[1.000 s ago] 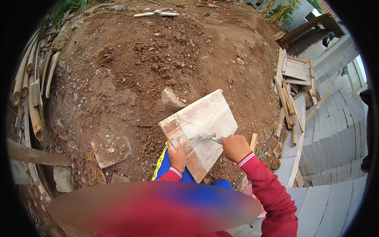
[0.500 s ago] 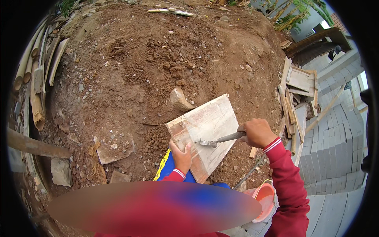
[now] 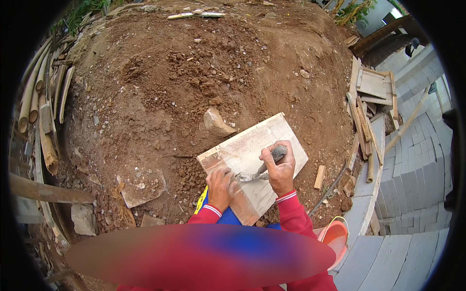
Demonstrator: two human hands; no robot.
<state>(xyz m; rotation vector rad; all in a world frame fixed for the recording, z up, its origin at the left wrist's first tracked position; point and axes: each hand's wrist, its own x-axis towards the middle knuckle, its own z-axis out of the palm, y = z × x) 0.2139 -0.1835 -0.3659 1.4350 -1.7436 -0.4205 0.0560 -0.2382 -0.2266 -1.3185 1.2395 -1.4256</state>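
Note:
A wooden panel (image 3: pixel 267 194), pale with a browner strip along its left end, lies tilted across my blue-clad legs. My right hand (image 3: pixel 281 169) is wrapped round the dark grip of a hammer (image 3: pixel 250 177), the grip's end pointing up. The hammer's grey metal head rests at the panel's surface, pointing left. Close by its tip, my left hand (image 3: pixel 221 186) is over the panel's left end with its fingers bent together. What those fingers pinch, if anything, is hidden.
Brown soil with stones spreads ahead, a larger rock (image 3: pixel 217 122) just beyond the panel. Bamboo poles (image 3: pixel 36 97) lie at the left. Scrap boards (image 3: pixel 361 123), grey blocks (image 3: pixel 412 169) and an orange bucket (image 3: pixel 337 235) are at the right. A small wood piece (image 3: pixel 320 177) lies nearby.
My right hand has moved left and turned, bringing the hammer's grip more upright. My left hand has shifted from holding the panel's edge, thumb on top, to bent fingers beside the hammer head.

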